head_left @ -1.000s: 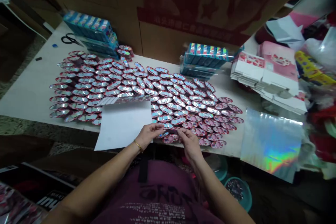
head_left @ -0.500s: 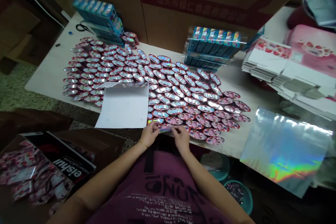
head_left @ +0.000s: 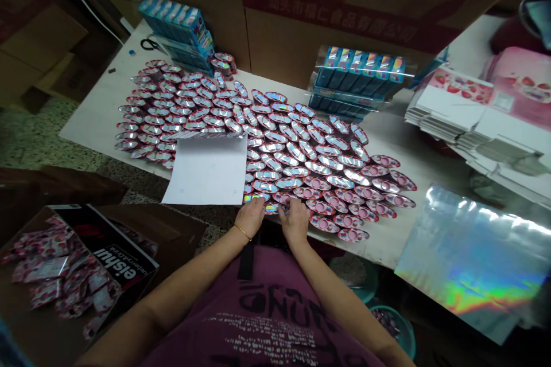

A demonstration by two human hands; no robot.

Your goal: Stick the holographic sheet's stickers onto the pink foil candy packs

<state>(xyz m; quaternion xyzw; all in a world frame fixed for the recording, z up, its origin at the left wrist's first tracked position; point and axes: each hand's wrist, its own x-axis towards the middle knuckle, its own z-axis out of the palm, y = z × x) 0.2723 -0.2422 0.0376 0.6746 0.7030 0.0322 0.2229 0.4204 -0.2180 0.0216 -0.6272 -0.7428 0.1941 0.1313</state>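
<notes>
Many small packs with pointed-oval tops stand packed together on the table. Several wear a shiny silver cover [head_left: 297, 151], while those at the near right show a pink disc [head_left: 353, 235] on a red-and-white printed top. At the front edge, my left hand [head_left: 251, 221] and my right hand [head_left: 295, 223] close on opposite ends of one pack [head_left: 271, 208]. A rainbow-shiny film lies on its top between my fingers. Some fingertips are hidden behind my hands. Left of my hands, a white sheet [head_left: 207, 172] rests over the packs.
Blue boxes in clear wrap [head_left: 357, 80] stand at the back, before a large carton [head_left: 284, 40]. Flattened pink-and-white cartons [head_left: 465, 109] and a holographic sheet [head_left: 469, 258] lie right. Below left sits an open box [head_left: 103, 252] of pink packets; teal basins [head_left: 402, 327] are below right.
The shiny strip stretched between my fingertips has come down onto the pack's top. My hands now curl down around the pack's ends. The view has shifted slightly.
</notes>
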